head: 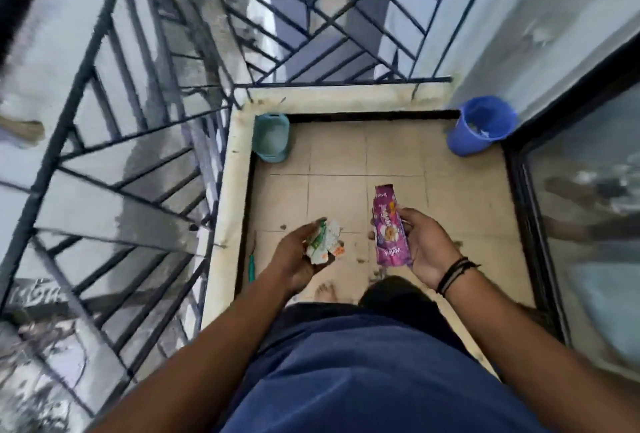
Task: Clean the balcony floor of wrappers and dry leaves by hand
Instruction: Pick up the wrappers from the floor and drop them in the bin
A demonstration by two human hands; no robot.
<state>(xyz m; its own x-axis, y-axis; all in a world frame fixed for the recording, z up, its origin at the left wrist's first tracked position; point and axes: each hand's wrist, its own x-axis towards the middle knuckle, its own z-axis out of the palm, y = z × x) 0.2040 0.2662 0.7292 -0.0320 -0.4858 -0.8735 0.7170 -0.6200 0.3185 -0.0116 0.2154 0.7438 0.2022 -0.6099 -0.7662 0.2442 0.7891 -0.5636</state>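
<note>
Between railing (138, 141) and door, both hands hold wrappers.

We note a beige tiled floor (339, 155). On it stand a teal bin (271, 138) in the far left corner and a blue bucket (479, 127) far right. A green stick (251, 268) lies by the left kerb; dark leaf scraps (362, 259) are scattered near a bare foot (325, 292).

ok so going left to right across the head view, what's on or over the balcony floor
green-handled tool → teal bin → left hand gripping crumpled white-and-green wrappers → purple biscuit wrapper → right hand holding it → blue bucket
</note>
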